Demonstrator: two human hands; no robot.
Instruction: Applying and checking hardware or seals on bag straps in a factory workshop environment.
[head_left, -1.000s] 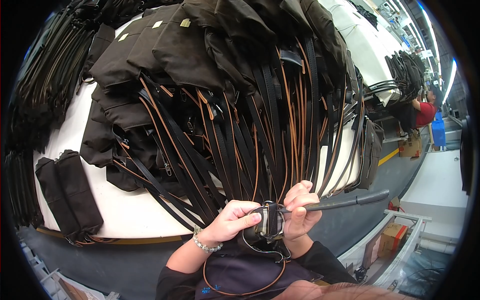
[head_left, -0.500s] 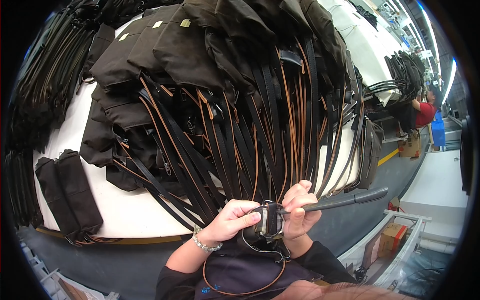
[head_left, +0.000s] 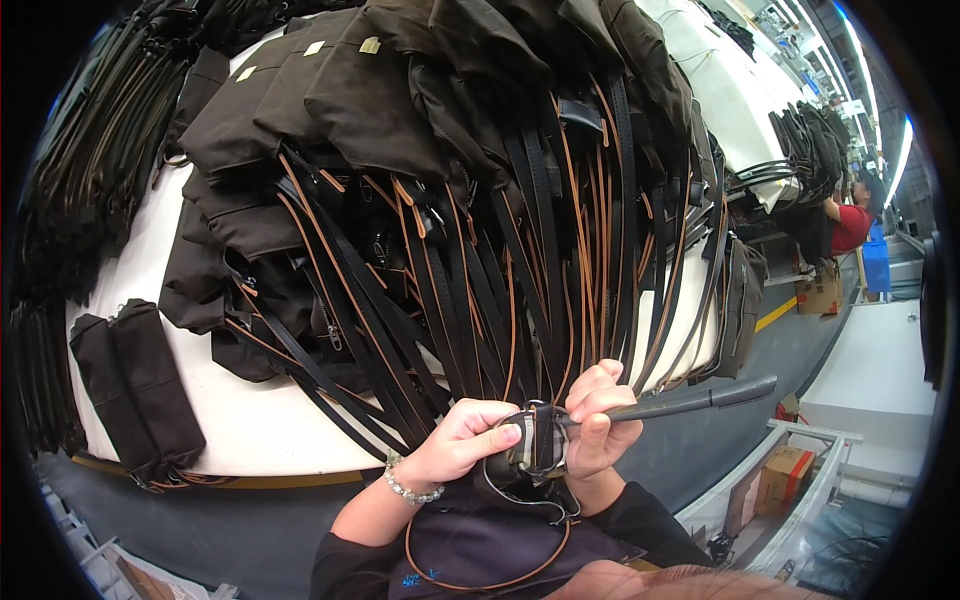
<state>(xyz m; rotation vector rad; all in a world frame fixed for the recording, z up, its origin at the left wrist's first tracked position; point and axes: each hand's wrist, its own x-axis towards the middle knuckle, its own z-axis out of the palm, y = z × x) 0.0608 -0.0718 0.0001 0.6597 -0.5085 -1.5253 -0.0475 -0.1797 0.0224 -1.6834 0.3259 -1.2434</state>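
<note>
Close to my body, my left hand (head_left: 470,438) pinches the edge of a small dark bag part (head_left: 540,450) with pale checked cloth, thumb on top. A dark strap and a metal-looking loop lie across that part. My right hand (head_left: 603,425) has its thumb and fingers closed on a black strap (head_left: 690,401), whose free end sticks out to the right. A thin brown-edged strap (head_left: 490,585) loops down over my dark apron (head_left: 470,545). What lies directly under my fingertips is hidden.
A large heap of dark brown bags (head_left: 380,110) covers the white table (head_left: 270,430), with many black straps (head_left: 500,300) hanging toward me. A folded dark bag (head_left: 140,390) lies at the left. Cardboard boxes (head_left: 785,478) sit on a rack to the right. Another person (head_left: 850,225) stands far right.
</note>
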